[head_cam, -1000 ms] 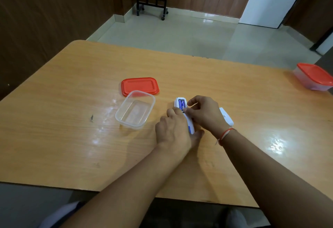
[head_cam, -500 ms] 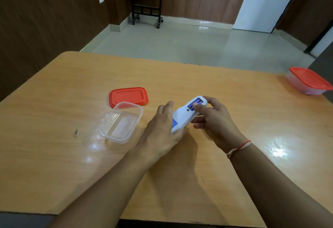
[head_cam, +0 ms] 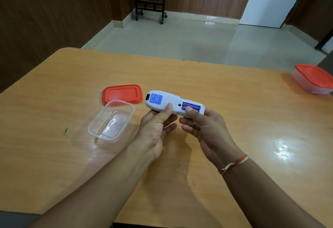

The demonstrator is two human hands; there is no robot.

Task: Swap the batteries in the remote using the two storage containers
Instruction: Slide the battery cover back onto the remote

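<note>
Remote (head_cam: 166,102) held back-up at frame centre.
Left hand (head_cam: 156,128) grips its body; right hand (head_cam: 205,128) supports it, thumb on 2 purple batteries (head_cam: 191,106).

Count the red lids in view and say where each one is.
2. One red lid lies loose on the table, just behind the open clear container. The other lid is on the container at the table's far right edge.

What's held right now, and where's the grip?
White plastic remote, back up: left hand grips its middle, right hand its battery end, thumb on purple batteries.
</note>
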